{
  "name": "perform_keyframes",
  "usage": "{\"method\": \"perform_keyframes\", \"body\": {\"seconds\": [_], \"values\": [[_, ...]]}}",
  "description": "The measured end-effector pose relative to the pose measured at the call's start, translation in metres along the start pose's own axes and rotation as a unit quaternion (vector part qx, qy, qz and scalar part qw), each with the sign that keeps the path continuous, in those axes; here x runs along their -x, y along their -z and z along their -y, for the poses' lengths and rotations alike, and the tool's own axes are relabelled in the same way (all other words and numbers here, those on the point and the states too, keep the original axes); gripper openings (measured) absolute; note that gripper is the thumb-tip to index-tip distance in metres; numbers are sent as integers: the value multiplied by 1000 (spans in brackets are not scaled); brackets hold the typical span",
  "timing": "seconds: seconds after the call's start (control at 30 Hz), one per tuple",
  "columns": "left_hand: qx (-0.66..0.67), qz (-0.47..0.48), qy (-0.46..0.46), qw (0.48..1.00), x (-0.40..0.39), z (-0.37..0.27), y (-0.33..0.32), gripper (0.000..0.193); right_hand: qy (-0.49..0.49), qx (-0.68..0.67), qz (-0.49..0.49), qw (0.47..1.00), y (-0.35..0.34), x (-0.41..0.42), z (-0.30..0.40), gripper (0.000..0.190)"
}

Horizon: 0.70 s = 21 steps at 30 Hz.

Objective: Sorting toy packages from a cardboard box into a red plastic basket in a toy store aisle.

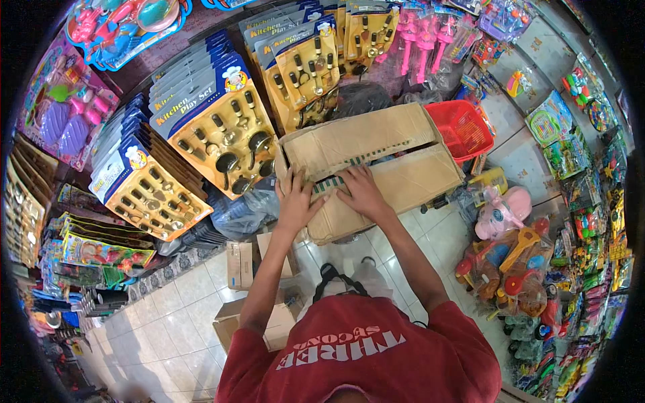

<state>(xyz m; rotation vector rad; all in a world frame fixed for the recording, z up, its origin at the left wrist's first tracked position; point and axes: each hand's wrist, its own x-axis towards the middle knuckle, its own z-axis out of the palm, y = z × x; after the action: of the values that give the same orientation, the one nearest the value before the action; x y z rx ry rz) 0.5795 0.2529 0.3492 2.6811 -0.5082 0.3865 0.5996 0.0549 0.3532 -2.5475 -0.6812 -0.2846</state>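
A long cardboard box (393, 186) lies before me with its top flaps folded inward and a narrow dark gap between them. It bears green printing. My left hand (297, 199) rests on the box's left end, fingers spread near the edge. Beside it, my right hand (362, 191) lies flat on the near flap, with its fingertips at the gap. The contents are mostly hidden under the flaps.
Carded toy kitchen sets (227, 131) stand in rows to the left and behind. A red plastic basket (461, 131) sits past the box's right end. Bagged toys (509, 272) pile up at right. Smaller cardboard boxes (241, 264) are on the tiled floor (171, 322).
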Motion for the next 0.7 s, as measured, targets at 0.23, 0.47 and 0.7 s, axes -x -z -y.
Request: {"method": "perform_keyframes", "body": {"seconds": [0.23,0.47,0.7], "values": [[242,-10,6,970,-11,-23,54,33,51,1,-82,995,59,-6,26,30],[424,90,51,900,13,-39,91,24,72,-24,-88,993,115,25,44,20],[404,224,4,887,51,-56,86,35,22,-111,-72,991,141,73,55,22]]}}
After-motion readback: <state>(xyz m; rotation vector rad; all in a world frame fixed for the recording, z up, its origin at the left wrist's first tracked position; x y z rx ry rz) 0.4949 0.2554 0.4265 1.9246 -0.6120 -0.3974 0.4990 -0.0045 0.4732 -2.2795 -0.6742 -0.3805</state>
